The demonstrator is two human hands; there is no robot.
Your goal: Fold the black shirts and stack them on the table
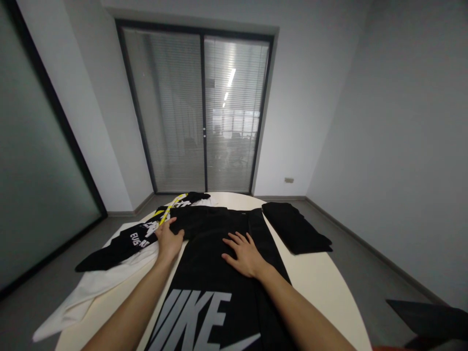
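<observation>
A black T-shirt [219, 253] with large grey NIKE lettering lies spread on the round table, its right side folded inward in a long strip. My right hand [243, 254] rests flat on the shirt's middle, fingers spread, holding nothing. At the left edge of the short sleeve [190, 222], my left hand [169, 241] touches the cloth with thumb and fingers apart. Just beyond that hand lies a black printed garment [117, 248] with white lettering and a yellow stripe. It overlaps a white garment [98, 285] hanging past the table's left edge.
A folded black garment [294, 229] sits on the right of the cream table [321, 278]. A dark flat object [431, 319] stands low at the right. Behind the table are a framed glass partition with blinds [234, 112] and pale walls.
</observation>
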